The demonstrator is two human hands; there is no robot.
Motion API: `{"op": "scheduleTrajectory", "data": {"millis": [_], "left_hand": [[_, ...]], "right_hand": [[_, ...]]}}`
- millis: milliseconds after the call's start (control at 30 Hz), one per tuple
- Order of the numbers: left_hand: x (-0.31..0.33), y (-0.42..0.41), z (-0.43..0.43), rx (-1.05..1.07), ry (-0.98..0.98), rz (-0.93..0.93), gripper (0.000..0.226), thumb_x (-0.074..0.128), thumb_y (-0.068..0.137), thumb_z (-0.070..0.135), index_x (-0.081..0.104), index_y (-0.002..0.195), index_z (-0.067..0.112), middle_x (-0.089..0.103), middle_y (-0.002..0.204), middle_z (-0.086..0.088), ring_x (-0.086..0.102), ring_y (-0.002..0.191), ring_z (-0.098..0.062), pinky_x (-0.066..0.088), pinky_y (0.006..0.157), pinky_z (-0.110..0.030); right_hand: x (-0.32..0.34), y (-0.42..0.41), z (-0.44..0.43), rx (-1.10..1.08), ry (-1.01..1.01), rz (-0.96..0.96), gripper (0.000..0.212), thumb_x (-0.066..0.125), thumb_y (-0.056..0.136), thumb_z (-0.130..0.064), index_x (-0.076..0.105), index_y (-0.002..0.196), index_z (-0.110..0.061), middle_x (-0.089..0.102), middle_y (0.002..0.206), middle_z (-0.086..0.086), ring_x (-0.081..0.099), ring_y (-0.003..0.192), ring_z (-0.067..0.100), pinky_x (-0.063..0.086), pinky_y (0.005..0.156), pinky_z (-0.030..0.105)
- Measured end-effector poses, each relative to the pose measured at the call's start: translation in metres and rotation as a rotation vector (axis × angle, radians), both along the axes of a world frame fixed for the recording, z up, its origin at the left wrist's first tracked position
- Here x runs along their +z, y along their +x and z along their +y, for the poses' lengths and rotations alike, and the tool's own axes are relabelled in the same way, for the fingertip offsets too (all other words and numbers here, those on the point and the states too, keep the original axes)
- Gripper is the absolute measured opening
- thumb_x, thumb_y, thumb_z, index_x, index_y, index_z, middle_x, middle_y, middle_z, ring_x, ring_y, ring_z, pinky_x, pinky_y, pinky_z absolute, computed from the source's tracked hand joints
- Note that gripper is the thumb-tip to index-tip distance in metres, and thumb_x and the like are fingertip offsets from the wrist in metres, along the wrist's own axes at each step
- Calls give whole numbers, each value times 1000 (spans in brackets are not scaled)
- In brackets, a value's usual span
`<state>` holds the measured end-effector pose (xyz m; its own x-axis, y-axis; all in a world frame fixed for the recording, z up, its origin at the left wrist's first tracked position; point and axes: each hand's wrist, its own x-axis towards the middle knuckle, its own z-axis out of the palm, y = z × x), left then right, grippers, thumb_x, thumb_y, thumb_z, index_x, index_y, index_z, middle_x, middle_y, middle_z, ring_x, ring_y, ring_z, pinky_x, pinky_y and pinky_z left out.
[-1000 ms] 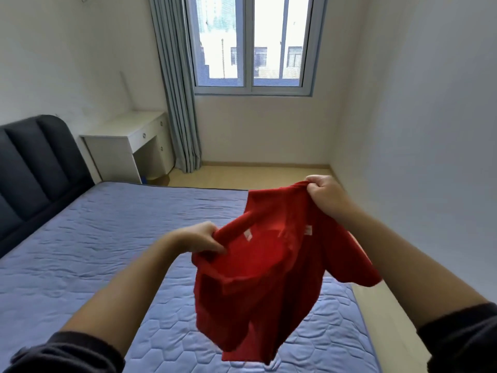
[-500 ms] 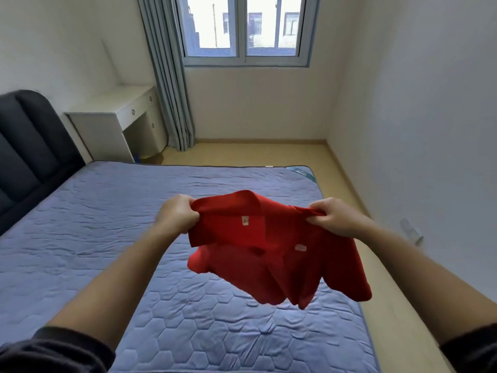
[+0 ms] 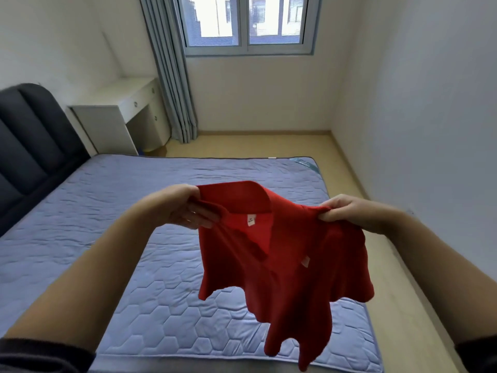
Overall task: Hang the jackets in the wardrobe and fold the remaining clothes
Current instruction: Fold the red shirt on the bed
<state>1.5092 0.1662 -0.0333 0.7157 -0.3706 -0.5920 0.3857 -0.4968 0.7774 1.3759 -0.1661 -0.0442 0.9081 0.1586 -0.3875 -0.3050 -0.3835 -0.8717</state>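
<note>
Left hand [image 3: 185,208] and right hand [image 3: 347,214] each pinch a shoulder of the red polo shirt [image 3: 279,265] — it hangs in the air above the blue quilted mattress [image 3: 107,238], collar uppermost — dark headboard [image 3: 29,146] at left.

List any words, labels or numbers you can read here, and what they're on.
Nothing reads clearly.
Neck tag inside the red shirt: dark marks, too small to read.
Second white tag on the shirt: no legible print.
Teal label on the mattress corner: blurred.

red shirt [image 3: 285,265]: matt knit cloth | mattress [image 3: 107,211]: quilted fabric | floor [image 3: 255,146]: smooth wood
</note>
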Motion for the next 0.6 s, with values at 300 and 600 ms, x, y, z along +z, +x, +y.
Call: {"op": "scheduleTrajectory", "data": {"millis": [300, 600], "left_hand": [[-37, 60, -75, 4, 106, -105, 21, 42, 88, 14, 59, 100, 11, 71, 90, -7, 66, 82, -19, 49, 62, -26], [-284, 112, -138, -116, 358, -334, 90, 55, 83, 18, -2, 152, 20, 57, 129, -14, 59, 109, -28, 47, 90, -31]], "right_hand": [[-47, 87, -16, -357, -368, 43, 18, 55, 84, -7, 70, 75, -12, 61, 67, 9, 54, 59, 22, 46, 57, 26], [-261, 171, -21, -701, -291, 61, 44, 50, 88, -2, 51, 132, -8, 59, 87, 7, 47, 61, 12, 35, 48, 12]]}}
